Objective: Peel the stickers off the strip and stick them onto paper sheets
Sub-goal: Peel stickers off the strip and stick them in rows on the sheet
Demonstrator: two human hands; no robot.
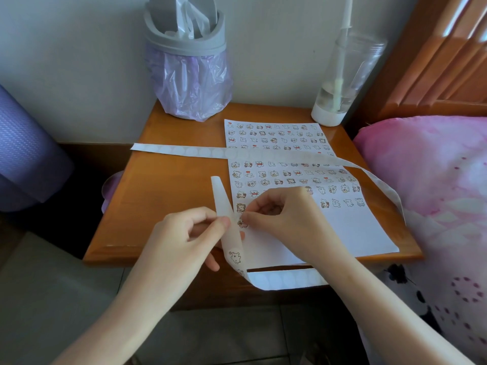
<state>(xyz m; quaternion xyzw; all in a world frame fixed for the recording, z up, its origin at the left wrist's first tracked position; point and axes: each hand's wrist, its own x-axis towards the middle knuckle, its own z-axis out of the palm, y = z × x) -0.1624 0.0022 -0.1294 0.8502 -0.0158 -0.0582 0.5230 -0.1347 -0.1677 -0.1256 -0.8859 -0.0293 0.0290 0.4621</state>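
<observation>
Head view: left hand (189, 233) pinches strip (229, 225); right hand (282, 214) pinches sticker (242, 223); no legible writing.

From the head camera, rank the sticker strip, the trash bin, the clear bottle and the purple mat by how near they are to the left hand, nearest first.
1. Sticker strip: pinched in the left hand itself.
2. Purple mat: off the table, far left.
3. Trash bin: back of the table, against the wall.
4. Clear bottle: back right corner.

The mat and bin are close; I'd not press that order.
</observation>
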